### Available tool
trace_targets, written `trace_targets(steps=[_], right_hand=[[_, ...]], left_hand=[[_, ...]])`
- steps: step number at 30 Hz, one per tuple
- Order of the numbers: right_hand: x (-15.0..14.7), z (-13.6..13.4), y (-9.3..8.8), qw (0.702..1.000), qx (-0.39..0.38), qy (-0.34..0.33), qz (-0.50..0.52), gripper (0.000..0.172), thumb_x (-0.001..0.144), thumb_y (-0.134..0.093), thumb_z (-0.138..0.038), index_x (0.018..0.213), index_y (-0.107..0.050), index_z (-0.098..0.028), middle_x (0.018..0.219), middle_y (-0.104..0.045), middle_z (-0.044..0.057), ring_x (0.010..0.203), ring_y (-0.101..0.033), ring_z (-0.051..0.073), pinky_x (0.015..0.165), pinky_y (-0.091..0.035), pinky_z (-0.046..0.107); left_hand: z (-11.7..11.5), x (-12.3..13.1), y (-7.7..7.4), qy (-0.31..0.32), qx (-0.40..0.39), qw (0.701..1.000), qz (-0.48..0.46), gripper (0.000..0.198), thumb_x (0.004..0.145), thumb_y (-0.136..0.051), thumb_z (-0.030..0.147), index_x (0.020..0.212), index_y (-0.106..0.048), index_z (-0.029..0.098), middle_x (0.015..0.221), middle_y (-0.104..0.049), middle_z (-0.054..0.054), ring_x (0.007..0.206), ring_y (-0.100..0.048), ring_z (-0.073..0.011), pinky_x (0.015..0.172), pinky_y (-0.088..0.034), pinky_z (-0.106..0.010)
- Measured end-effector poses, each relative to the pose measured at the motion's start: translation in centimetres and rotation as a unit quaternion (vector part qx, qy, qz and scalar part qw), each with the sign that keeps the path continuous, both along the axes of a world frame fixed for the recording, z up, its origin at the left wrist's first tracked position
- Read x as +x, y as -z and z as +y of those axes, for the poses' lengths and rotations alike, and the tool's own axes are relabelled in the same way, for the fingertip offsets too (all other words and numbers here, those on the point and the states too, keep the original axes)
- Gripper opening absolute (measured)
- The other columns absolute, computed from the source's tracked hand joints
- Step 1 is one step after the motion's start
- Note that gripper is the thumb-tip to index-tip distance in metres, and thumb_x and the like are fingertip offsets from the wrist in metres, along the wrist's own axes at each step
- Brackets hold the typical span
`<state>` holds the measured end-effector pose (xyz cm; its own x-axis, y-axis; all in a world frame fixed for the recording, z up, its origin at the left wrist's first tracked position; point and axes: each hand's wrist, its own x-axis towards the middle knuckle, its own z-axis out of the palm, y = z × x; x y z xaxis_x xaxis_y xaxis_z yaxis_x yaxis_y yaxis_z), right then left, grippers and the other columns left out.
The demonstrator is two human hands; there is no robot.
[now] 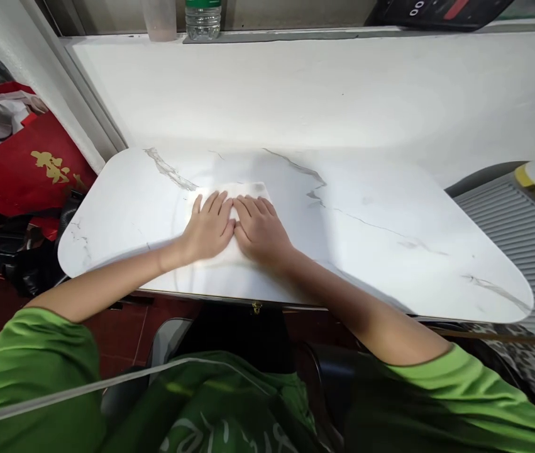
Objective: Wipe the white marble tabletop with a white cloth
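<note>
A white sheet [222, 250], perhaps a tissue or paper, lies flat on the white marble-patterned table [380, 220]. My left hand [209, 226] rests palm down on its left half, fingers stretched out. Beside it, my right hand [260, 228] lies flat on the right half, fingers pointing away from me. The thumbs meet or nearly meet near the sheet's middle. Both hands cover much of the sheet, so only its far edge, near part and a strip between the hands show.
A plastic bottle [203, 22] and a translucent cup [159, 20] stand on the ledge behind the table. A dark case-like object [441, 12] is at the ledge's right. Left of the table is a red bag [26, 160]; to the right, a grey ribbed surface [507, 220].
</note>
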<state>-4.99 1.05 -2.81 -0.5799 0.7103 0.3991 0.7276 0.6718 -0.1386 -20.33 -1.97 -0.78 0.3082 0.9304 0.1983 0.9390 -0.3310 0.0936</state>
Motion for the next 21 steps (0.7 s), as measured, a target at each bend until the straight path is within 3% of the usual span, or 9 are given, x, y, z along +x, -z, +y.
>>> trace_targets(steps=[4,9,15,21], right_hand=[[1.8,-4.5,-0.5,1.0,-0.007,-0.007,0.001,0.052,0.092,-0.032,-0.023,0.136,-0.051,-0.004,0.138,-0.056,0.02,0.132,-0.047,0.032,0.114,-0.033,0.052],[2.6,-5.8,-0.4,1.0,-0.014,-0.004,0.021,0.051,0.091,-0.033,-0.024,0.136,-0.052,-0.01,0.137,-0.058,0.017,0.131,-0.048,0.031,0.112,-0.036,0.053],[2.5,-2.5,-0.5,1.0,-0.021,-0.003,0.018,0.048,0.088,-0.033,-0.021,0.128,-0.057,-0.007,0.132,-0.06,0.018,0.122,-0.052,0.032,0.11,-0.037,0.049],[2.6,3.1,-0.4,0.999,-0.027,0.036,0.028,0.043,0.085,-0.034,-0.019,0.118,-0.06,-0.01,0.115,-0.065,0.017,0.104,-0.056,0.031,0.098,-0.043,0.048]], left_hand=[[-4.2,1.7,-0.4,0.011,-0.009,1.0,0.001,0.05,0.099,-0.029,0.027,0.142,-0.042,0.006,0.154,-0.039,-0.019,0.146,-0.03,-0.031,0.121,-0.018,-0.053],[-5.4,2.5,-0.7,0.025,-0.031,0.999,0.0,0.052,0.098,-0.028,0.027,0.142,-0.041,0.003,0.154,-0.038,-0.02,0.146,-0.029,-0.032,0.121,-0.017,-0.054],[-2.7,2.8,-0.6,0.009,-0.031,0.999,-0.01,0.048,0.098,-0.031,0.025,0.141,-0.042,0.007,0.153,-0.039,-0.019,0.146,-0.03,-0.0307,0.12,-0.017,-0.053],[3.3,3.4,-0.2,0.009,-0.03,0.999,-0.012,0.047,0.097,-0.031,0.02,0.141,-0.042,0.007,0.154,-0.039,-0.019,0.145,-0.032,-0.0287,0.12,-0.018,-0.053]])
